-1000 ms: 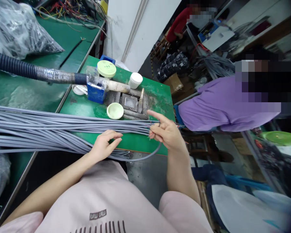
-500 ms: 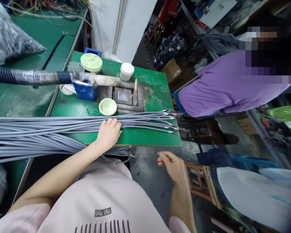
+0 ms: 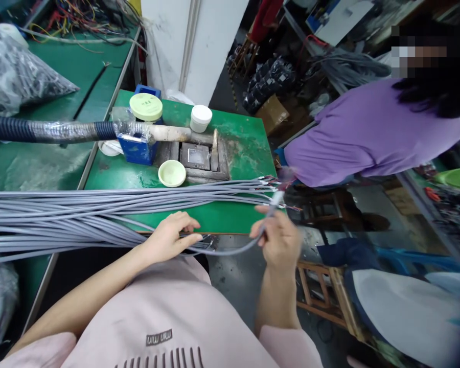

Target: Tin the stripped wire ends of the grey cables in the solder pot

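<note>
My right hand (image 3: 279, 239) is closed around one grey cable (image 3: 237, 251) near its end. That end points up, with a white band and reddish wires smeared by motion. From my right hand the cable sags back leftward past the table's front edge toward my left hand (image 3: 171, 236). My left hand is open, thumb and fingers apart, over the front edge beside the lower cable bundle (image 3: 84, 231). Behind it, a row of grey cables (image 3: 168, 193) lies across the green table (image 3: 249, 148), their stripped ends with thin coloured wires at the right edge.
A small solder pot (image 3: 197, 155) is set in the table, with a light green bowl (image 3: 172, 174) in front. A hose (image 3: 57, 131), a blue box (image 3: 136, 149) and a white lidded tub (image 3: 201, 118) stand around it. A person in purple (image 3: 352, 133) sits at right.
My left hand has come off the laid-out cables toward the table's front edge. My right hand, empty before, has risen and now holds a cable end.
</note>
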`<state>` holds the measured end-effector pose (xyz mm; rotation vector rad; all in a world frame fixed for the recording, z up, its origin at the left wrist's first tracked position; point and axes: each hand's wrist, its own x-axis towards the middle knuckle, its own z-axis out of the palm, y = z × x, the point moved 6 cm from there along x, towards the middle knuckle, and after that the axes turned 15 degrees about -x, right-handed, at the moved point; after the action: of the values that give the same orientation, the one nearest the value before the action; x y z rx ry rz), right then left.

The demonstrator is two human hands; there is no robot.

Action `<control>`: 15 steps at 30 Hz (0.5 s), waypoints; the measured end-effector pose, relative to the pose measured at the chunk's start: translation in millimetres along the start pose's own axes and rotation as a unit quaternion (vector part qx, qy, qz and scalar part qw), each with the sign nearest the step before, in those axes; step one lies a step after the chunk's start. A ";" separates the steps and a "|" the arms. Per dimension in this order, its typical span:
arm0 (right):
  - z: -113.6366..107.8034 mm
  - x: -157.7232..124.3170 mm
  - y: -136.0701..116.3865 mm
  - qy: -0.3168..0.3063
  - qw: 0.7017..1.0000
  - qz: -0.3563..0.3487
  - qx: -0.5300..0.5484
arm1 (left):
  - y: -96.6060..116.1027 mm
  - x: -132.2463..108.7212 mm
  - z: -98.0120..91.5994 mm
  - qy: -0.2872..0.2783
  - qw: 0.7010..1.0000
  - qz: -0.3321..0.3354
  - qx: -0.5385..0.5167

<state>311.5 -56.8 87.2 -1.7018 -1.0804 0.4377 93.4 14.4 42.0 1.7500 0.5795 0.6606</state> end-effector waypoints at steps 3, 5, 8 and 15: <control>45.9 -27.2 -15.0 -0.217 0.967 -0.041 -0.125 | -4.6 1.4 -8.1 0.077 0.975 -0.063 -0.199; 69.0 -41.2 -19.8 -0.287 0.943 -0.076 -0.152 | -7.6 1.9 -8.1 0.095 0.940 -0.102 -0.311; 86.6 -48.1 -21.8 -0.312 0.930 -0.106 -0.161 | -12.3 -0.3 -6.7 0.113 0.887 -0.143 -0.424; 93.5 -46.4 -20.0 -0.348 0.925 -0.091 -0.124 | -23.6 -9.5 -12.6 0.166 0.836 -0.154 -0.500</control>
<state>210.7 -40.9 57.7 -1.6736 -1.8582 0.8517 76.6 22.7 20.8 0.5441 0.5757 0.8346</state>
